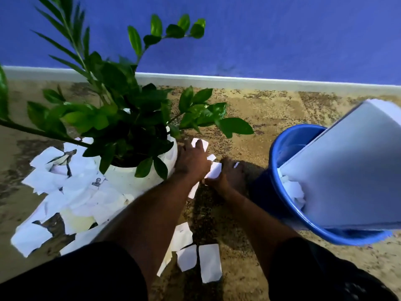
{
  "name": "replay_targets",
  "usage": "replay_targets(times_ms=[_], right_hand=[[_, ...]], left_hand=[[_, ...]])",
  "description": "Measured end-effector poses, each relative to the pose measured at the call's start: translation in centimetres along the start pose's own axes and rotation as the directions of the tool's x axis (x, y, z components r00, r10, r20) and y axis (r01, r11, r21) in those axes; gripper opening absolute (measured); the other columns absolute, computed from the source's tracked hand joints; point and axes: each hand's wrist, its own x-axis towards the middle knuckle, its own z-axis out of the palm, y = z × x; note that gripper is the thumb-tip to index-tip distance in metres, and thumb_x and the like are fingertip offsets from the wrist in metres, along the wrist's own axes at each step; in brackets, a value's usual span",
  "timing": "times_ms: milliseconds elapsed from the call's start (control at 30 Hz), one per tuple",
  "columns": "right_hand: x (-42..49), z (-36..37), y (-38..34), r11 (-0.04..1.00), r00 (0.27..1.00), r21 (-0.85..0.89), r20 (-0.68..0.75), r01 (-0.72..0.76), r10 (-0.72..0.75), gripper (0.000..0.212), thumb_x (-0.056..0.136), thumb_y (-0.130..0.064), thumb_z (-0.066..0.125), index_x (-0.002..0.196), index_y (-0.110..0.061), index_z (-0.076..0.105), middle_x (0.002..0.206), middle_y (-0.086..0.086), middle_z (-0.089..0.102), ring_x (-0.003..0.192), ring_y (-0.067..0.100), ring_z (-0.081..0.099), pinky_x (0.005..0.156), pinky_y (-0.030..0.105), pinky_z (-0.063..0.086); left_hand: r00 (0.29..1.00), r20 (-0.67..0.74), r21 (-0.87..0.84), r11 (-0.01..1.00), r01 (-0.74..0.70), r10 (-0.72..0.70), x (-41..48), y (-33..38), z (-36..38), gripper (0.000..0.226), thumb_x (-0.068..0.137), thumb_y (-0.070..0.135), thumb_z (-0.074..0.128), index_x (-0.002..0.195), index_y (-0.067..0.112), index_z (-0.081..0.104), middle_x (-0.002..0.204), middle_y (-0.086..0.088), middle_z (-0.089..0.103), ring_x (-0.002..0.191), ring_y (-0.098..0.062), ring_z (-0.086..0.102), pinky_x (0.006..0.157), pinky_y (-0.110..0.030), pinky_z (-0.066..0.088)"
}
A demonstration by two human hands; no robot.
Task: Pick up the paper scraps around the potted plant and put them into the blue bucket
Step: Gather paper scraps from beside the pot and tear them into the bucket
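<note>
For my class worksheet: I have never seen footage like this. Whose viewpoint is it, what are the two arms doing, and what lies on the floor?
No machine here: a person wears a camera on the head, looking down at their own hands. The left hand rests on a scrap beside the plant's white pot. The right hand grips gathered scraps. More torn paper lies on the speckled floor. The blue bucket, at right, holds paper too.

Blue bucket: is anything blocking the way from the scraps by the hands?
Only bare floor lies between the paper scraps in the right hand and the blue bucket. A big white sheet inside covers much of its mouth.
</note>
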Motion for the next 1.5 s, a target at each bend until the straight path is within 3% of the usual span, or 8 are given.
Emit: replay_targets(times_ms=[100,233,433,567,833,1033,1200,1500], right_hand=[[-2.1,-2.7,-2.0,0.997,0.999,-0.075,-0.045,-0.022,0.018,0.079,0.047,-0.065,0.075,0.112,-0.03,0.044,0.118,0.011,0.046,0.108,0.037,0.047,0.09,0.05,0.046],[-1.5,-1.4,-0.8,0.999,0.999,0.016,0.041,0.035,-0.036,0.064,0.076,-0.044,0.064,0.131,-0.025,0.038,0.135,0.02,0.039,0.122,0.044,0.041,0.099,0.055,0.04],[-3.6,-3.2,-2.8,0.999,0.994,-0.035,-0.109,-0.025,0.021,0.028,0.091,-0.024,0.048,0.116,-0.018,0.059,0.121,0.01,0.055,0.113,0.034,0.05,0.098,0.044,0.038],[-4.4,-4.4,-2.4,0.995,0.995,0.065,-0.074,0.073,-0.068,0.016,0.087,-0.021,0.054,0.099,-0.023,0.065,0.108,0.006,0.061,0.104,0.029,0.054,0.093,0.039,0.04],[-5.7,-5.4,-1.4,0.972,0.978,0.135,-0.114,0.191,-0.177,0.014,0.085,-0.021,0.053,0.084,-0.025,0.066,0.085,0.0,0.067,0.081,0.022,0.063,0.079,0.041,0.053],[-8.3,-7.3,-2.4,0.974,0.995,0.211,-0.07,0.086,-0.073,0.024,0.095,-0.02,0.048,0.114,-0.027,0.061,0.115,0.001,0.063,0.104,0.021,0.059,0.09,0.036,0.049],[-11.6,-8.2,-2.5,0.914,0.975,0.34,-0.053,0.221,-0.216,0.038,0.089,0.001,0.052,0.125,-0.011,0.056,0.114,-0.001,0.061,0.101,0.008,0.052,0.092,0.02,0.041],[-14.7,-13.7,-4.7,0.915,0.97,0.322,-0.101,0.243,-0.222,0.021,0.088,-0.007,0.056,0.107,-0.016,0.052,0.102,0.007,0.069,0.08,0.019,0.062,0.07,0.036,0.055]], left_hand=[[0.999,0.024,0.017,0.999,0.032,-0.032,0.9,-0.4,0.7,0.087,0.08,0.063,0.052,0.146,0.013,0.025,0.146,-0.029,0.032,0.132,-0.045,0.032,0.112,-0.049,0.026],[0.995,0.084,-0.012,0.998,0.061,-0.06,0.8,-0.3,1.3,0.089,0.083,0.055,0.059,0.149,0.013,0.016,0.149,-0.031,0.02,0.138,-0.046,0.023,0.113,-0.047,0.023],[0.994,-0.039,0.06,0.994,-0.096,0.098,0.1,-0.7,1.3,0.031,0.095,0.031,0.047,0.118,0.011,0.054,0.123,-0.02,0.052,0.116,-0.039,0.049,0.093,-0.043,0.043],[0.977,-0.09,0.087,0.979,-0.185,0.193,-0.6,-0.5,0.6,0.024,0.093,0.017,0.046,0.109,0.007,0.061,0.112,-0.017,0.06,0.106,-0.036,0.056,0.084,-0.042,0.048],[0.984,-0.091,0.048,0.988,-0.15,0.153,-2.3,0.3,-0.8,0.026,0.094,0.015,0.049,0.113,0.008,0.065,0.112,-0.018,0.067,0.104,-0.035,0.063,0.082,-0.04,0.05],[0.992,-0.107,-0.08,0.994,-0.081,0.072,-3.6,0.4,-1.9,0.036,0.095,0.042,0.048,0.106,0.012,0.065,0.113,-0.012,0.068,0.105,-0.031,0.063,0.08,-0.036,0.049],[0.993,-0.117,-0.184,0.983,-0.009,-0.013,-4.7,0.6,-3.4,0.042,0.088,0.048,0.051,0.104,0.011,0.064,0.112,-0.014,0.067,0.106,-0.033,0.062,0.082,-0.036,0.05],[0.945,-0.308,-0.189,0.967,-0.173,0.109,-8.2,3.1,-7.4,0.033,0.09,0.03,0.051,0.111,0.007,0.061,0.111,-0.016,0.065,0.107,-0.033,0.059,0.082,-0.036,0.047]])
